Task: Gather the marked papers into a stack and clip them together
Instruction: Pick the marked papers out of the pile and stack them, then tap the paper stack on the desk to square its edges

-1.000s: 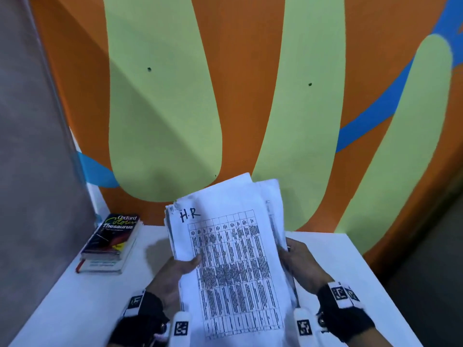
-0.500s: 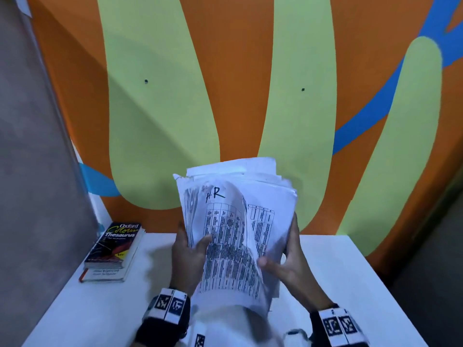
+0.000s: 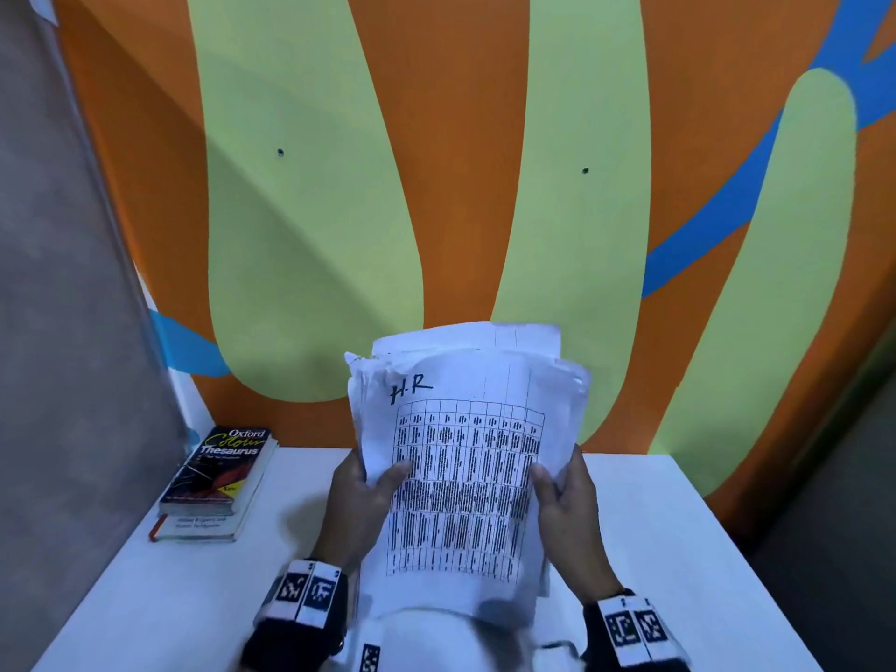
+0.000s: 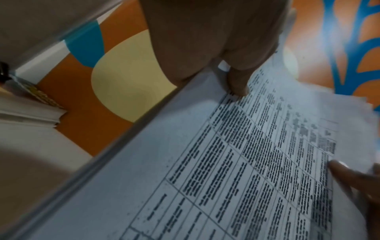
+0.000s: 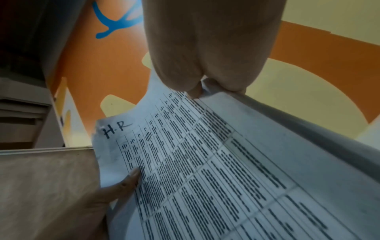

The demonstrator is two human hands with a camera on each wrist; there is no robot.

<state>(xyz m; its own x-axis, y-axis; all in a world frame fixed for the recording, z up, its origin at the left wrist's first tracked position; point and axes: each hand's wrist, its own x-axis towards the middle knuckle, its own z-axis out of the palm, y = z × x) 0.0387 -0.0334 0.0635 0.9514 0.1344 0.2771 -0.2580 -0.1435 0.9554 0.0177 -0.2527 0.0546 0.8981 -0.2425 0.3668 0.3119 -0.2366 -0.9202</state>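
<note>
A thick stack of white papers stands upright over the white table, its top sheet a printed table marked "H.R" by hand. My left hand grips the stack's left edge, thumb on the front sheet. My right hand grips the right edge the same way. The upper sheets fan unevenly and curl at the top. In the left wrist view my left thumb presses the papers. The right wrist view shows the papers with my right hand pinching their edge. No clip is in view.
Two books are piled at the table's back left, an Oxford Colour Thesaurus on top. An orange, green and blue painted wall rises right behind the table. A grey wall closes the left side.
The stack was bent and folded over half a second ago; now it stands straighter with the front sheet flat. Both hands have shifted up along its side edges.
</note>
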